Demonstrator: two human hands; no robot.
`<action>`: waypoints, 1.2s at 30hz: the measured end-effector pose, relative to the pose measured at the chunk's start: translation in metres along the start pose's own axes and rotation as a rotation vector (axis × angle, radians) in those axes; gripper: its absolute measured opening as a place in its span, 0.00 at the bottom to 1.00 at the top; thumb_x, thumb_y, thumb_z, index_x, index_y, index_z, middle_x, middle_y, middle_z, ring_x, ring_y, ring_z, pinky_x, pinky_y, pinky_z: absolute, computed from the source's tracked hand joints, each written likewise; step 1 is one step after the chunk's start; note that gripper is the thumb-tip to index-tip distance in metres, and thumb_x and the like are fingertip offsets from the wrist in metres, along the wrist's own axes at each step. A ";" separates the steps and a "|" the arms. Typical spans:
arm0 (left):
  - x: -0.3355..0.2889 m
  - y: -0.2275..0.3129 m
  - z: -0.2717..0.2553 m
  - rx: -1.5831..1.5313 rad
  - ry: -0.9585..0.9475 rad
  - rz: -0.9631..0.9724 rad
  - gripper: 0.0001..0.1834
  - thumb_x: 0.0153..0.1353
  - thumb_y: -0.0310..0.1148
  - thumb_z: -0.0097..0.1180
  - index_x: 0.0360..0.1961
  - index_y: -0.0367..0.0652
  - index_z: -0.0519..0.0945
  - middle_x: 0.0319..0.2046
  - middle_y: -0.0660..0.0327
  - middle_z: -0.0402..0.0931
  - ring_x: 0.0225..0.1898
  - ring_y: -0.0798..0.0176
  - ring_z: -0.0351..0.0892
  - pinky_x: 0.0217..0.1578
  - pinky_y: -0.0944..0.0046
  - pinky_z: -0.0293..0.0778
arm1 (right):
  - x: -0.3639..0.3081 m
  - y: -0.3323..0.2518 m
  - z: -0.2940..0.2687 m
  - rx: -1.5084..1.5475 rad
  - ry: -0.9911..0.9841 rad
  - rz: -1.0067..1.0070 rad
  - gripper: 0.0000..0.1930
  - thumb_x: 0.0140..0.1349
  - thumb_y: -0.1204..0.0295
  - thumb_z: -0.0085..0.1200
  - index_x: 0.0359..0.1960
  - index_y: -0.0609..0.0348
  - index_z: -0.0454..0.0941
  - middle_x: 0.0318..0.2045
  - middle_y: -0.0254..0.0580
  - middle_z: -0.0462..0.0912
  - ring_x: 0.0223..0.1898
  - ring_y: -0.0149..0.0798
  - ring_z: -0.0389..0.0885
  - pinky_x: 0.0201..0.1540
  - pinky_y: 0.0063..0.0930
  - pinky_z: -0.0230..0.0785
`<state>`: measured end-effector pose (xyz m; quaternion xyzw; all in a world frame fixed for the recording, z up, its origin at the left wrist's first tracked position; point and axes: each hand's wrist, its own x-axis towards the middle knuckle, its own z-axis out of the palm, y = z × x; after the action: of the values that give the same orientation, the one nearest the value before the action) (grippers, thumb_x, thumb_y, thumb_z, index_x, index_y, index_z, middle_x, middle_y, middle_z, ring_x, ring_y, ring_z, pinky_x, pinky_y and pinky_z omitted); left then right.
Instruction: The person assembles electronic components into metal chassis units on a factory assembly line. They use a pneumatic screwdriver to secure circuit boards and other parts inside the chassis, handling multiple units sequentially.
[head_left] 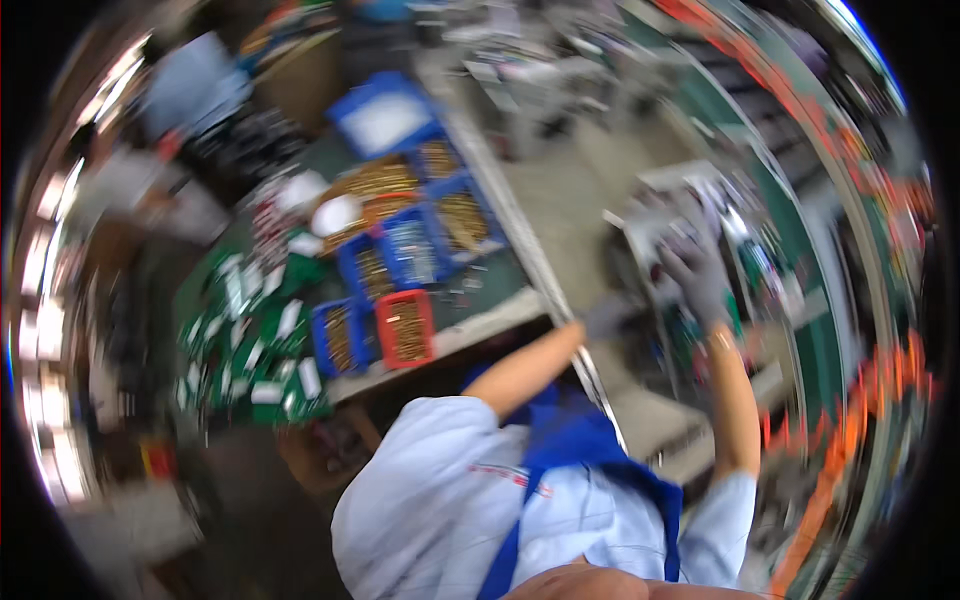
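Head view, heavily blurred: your gloved right hand [697,280] rests on a grey tray of small parts [690,215], fingers spread upward. Your gloved left hand [605,317] is just beside the tray's near edge; its finger state cannot be told. Blue and red bins [405,330] sit well apart on the worktop [490,325].

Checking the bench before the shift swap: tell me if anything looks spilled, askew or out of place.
Green and white pieces lie scattered loosely left of the blue bins, not sorted into any. The picture is too blurred to judge damage. Both gloved hands, left hand and right hand, reach right.
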<state>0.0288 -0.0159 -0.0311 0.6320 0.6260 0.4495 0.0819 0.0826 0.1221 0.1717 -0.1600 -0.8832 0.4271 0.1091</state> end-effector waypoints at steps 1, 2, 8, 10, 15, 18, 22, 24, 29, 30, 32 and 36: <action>0.011 0.011 -0.006 -0.291 0.014 -0.343 0.24 0.53 0.34 0.60 0.51 0.40 0.73 0.40 0.55 0.78 0.38 0.59 0.78 0.40 0.57 0.74 | 0.000 -0.013 -0.006 -0.005 0.008 -0.011 0.15 0.59 0.66 0.55 0.42 0.64 0.82 0.44 0.47 0.83 0.46 0.38 0.79 0.52 0.29 0.67; 0.025 0.024 -0.013 -0.584 0.134 -0.676 0.21 0.52 0.35 0.61 0.46 0.36 0.76 0.30 0.55 0.80 0.29 0.61 0.78 0.34 0.59 0.75 | 0.002 0.008 -0.007 0.217 0.006 0.094 0.15 0.59 0.67 0.55 0.42 0.64 0.82 0.38 0.44 0.85 0.40 0.33 0.81 0.45 0.27 0.70; 0.019 0.051 -0.087 -0.449 0.175 -1.034 0.23 0.48 0.41 0.62 0.42 0.36 0.76 0.33 0.49 0.80 0.34 0.50 0.80 0.37 0.55 0.75 | -0.009 -0.036 -0.014 -0.085 -0.018 -0.006 0.14 0.61 0.66 0.55 0.35 0.67 0.81 0.23 0.37 0.81 0.26 0.25 0.75 0.31 0.21 0.67; 0.004 0.026 -0.077 -0.125 0.323 -0.979 0.25 0.47 0.39 0.62 0.45 0.37 0.74 0.36 0.47 0.79 0.37 0.44 0.79 0.39 0.52 0.75 | -0.009 -0.039 -0.023 -0.114 -0.132 -0.037 0.15 0.60 0.65 0.56 0.38 0.67 0.80 0.24 0.40 0.82 0.26 0.27 0.77 0.32 0.24 0.69; 0.030 -0.022 -0.077 0.359 0.433 -0.714 0.32 0.45 0.43 0.61 0.50 0.40 0.70 0.39 0.45 0.78 0.40 0.41 0.78 0.41 0.50 0.75 | -0.033 -0.048 -0.073 -0.151 0.110 0.030 0.26 0.58 0.63 0.58 0.55 0.65 0.71 0.33 0.45 0.81 0.34 0.34 0.78 0.42 0.27 0.69; 0.083 -0.041 -0.071 0.023 0.186 -0.743 0.32 0.43 0.47 0.61 0.49 0.41 0.73 0.38 0.44 0.78 0.42 0.44 0.78 0.43 0.52 0.74 | -0.065 0.013 -0.116 -0.566 0.340 0.067 0.25 0.57 0.64 0.58 0.53 0.67 0.72 0.41 0.51 0.80 0.41 0.42 0.78 0.46 0.34 0.70; 0.046 -0.173 -0.068 0.084 0.080 -0.551 0.21 0.51 0.43 0.58 0.44 0.44 0.79 0.39 0.49 0.80 0.39 0.47 0.79 0.40 0.54 0.74 | -0.099 0.001 -0.115 -0.461 0.357 0.109 0.22 0.57 0.63 0.57 0.50 0.64 0.74 0.45 0.55 0.79 0.47 0.53 0.76 0.52 0.39 0.66; 0.089 -0.145 -0.060 -0.028 -0.035 -0.609 0.21 0.51 0.43 0.58 0.44 0.44 0.79 0.39 0.49 0.80 0.39 0.47 0.79 0.40 0.54 0.74 | -0.141 0.038 -0.122 -0.636 0.407 0.377 0.23 0.54 0.64 0.57 0.50 0.62 0.75 0.42 0.56 0.78 0.45 0.55 0.76 0.50 0.41 0.67; 0.066 -0.121 -0.075 -0.095 -0.118 -0.662 0.21 0.51 0.42 0.59 0.46 0.44 0.78 0.39 0.49 0.80 0.39 0.47 0.79 0.41 0.54 0.74 | -0.150 0.041 -0.119 -0.328 0.508 0.534 0.20 0.54 0.69 0.52 0.49 0.64 0.74 0.43 0.53 0.76 0.40 0.46 0.78 0.45 0.34 0.69; 0.056 -0.115 -0.078 -0.113 -0.150 -0.668 0.21 0.51 0.42 0.59 0.46 0.44 0.78 0.39 0.48 0.80 0.39 0.47 0.79 0.41 0.54 0.74 | -0.150 0.043 -0.121 -0.367 0.514 0.525 0.19 0.53 0.70 0.52 0.48 0.64 0.74 0.42 0.52 0.77 0.40 0.46 0.78 0.45 0.33 0.70; 0.024 -0.106 -0.088 -0.144 -0.237 -0.692 0.22 0.52 0.41 0.59 0.47 0.44 0.77 0.39 0.48 0.80 0.39 0.47 0.79 0.41 0.54 0.74 | -0.150 0.043 -0.117 -0.380 0.510 0.544 0.17 0.53 0.71 0.51 0.46 0.63 0.75 0.40 0.50 0.78 0.38 0.46 0.78 0.44 0.33 0.70; -0.032 -0.108 -0.124 -0.212 -0.586 -0.667 0.22 0.52 0.40 0.59 0.48 0.44 0.77 0.39 0.48 0.80 0.40 0.47 0.79 0.41 0.55 0.74 | -0.145 0.023 -0.112 -0.394 0.454 0.712 0.12 0.51 0.72 0.50 0.38 0.60 0.77 0.35 0.47 0.79 0.35 0.47 0.78 0.39 0.34 0.70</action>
<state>-0.1260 -0.0782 -0.0455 0.4843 0.6963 0.2624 0.4602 0.2583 0.1618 0.2136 -0.5605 -0.7912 0.2163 0.1138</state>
